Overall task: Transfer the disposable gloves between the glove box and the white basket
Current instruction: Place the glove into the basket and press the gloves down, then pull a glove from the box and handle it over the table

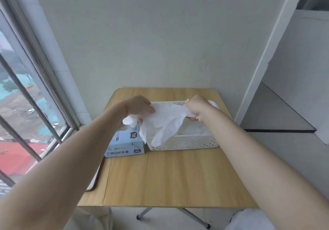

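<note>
Both hands are raised over the middle of the frame with white gloves (163, 121) stretched between them. The left hand (138, 107) grips one bunched end, with a glove's fingers poking out below its palm, and the right hand (195, 107) is curled tight round the other end. Thin, crinkled and slightly see-through, the gloves hang in loose folds, and one glove's fingers dangle down over the front wall of the white basket (195, 142). How many gloves are in the bundle cannot be told.

Below the left hand sits the pale blue glove box (124, 146), marked XL, just beside the basket's left wall on the wooden desk (169, 176). Its opening is covered by the hand and the hanging gloves. Much of the basket's inside is hidden too, though pale crumpled material shows there under the right wrist. Both forearms run out of the frame at the lower corners.
</note>
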Available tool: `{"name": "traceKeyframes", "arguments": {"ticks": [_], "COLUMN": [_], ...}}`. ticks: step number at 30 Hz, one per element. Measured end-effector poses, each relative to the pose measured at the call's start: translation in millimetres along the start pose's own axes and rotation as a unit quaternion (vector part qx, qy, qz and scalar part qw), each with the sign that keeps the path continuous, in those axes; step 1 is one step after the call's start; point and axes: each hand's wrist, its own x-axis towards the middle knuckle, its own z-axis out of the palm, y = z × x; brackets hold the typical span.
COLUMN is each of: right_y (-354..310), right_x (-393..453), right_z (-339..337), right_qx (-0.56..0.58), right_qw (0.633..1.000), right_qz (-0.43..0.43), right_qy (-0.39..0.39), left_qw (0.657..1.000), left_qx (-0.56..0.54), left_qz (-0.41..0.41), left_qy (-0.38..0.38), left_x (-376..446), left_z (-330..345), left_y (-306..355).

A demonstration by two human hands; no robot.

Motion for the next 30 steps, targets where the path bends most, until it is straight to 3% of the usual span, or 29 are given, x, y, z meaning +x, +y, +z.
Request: {"name": "traceKeyframes", "arguments": {"ticks": [6,10,13,15,18,21,24,28,30], "right_y": [24,34,41,45,50,56,58,52,43], "right_x": [17,19,19,19,20,21,21,18,15], "right_z": [-29,-35,-33,-31,-31,-31,-30,-27,-21], "right_qx": [-0.184,-0.341,-0.420,-0.463,-0.495,-0.521,-0.547,-0.586,-0.585], "right_qw": [0.975,0.914,0.875,0.851,0.830,0.812,0.797,0.764,0.754], "right_qz": [-0.073,-0.144,-0.159,-0.167,-0.183,-0.186,-0.183,-0.185,-0.199], "right_qy": [0.097,0.164,0.181,0.182,0.178,0.186,0.178,0.198,0.223], "left_qw": [0.991,0.979,0.950,0.951,0.959,0.940,0.935,0.963,0.981], "left_qx": [0.107,0.117,0.109,0.087,0.178,0.277,0.306,0.225,0.110], "left_qz": [0.059,0.078,0.188,0.243,0.216,0.196,0.175,0.148,0.152], "left_qy": [0.054,0.148,0.224,0.171,0.042,0.031,0.034,-0.002,0.047], "left_x": [37,46,36,25,18,21,23,19,14], "left_z": [19,33,52,66,82,80,81,83,72], "left_y": [22,23,30,41,48,37,26,24,24]}}
